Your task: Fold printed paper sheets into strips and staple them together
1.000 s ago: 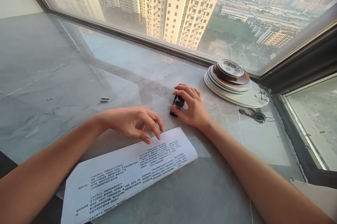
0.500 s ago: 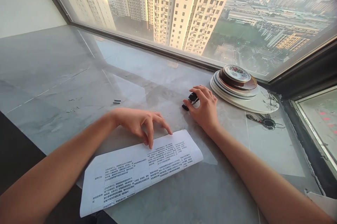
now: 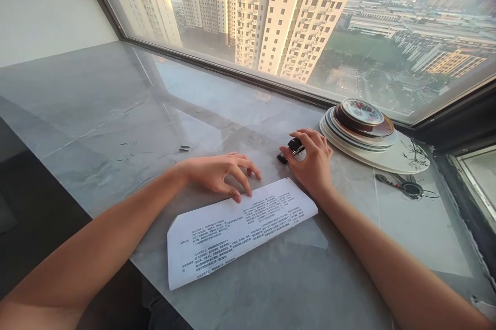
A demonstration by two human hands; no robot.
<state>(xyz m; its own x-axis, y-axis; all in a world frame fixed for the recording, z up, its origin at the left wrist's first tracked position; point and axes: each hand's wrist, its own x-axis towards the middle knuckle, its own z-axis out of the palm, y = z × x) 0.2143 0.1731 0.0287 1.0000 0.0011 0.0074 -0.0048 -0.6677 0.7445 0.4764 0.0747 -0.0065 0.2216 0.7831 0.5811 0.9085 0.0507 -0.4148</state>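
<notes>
A folded white sheet of printed paper [image 3: 236, 229] lies on the grey stone sill [image 3: 96, 108] in front of me. My left hand [image 3: 220, 172] rests at its far edge, fingers spread, fingertips pressing on the paper. My right hand [image 3: 312, 162] is closed around a small black stapler [image 3: 290, 149] just beyond the paper's right end; the stapler is lifted slightly at its near end and partly hidden by my fingers.
A stack of plates [image 3: 364, 126], the top one flower-patterned, stands at the right by the window frame. A small dark corded object [image 3: 406, 188] lies near it. A short strip of staples [image 3: 184, 147] and scattered loose staples lie to the left.
The paper has slid right and further onto the sill under my left hand. My right hand has closed tighter on the stapler and raised it a little. The view has panned left.
</notes>
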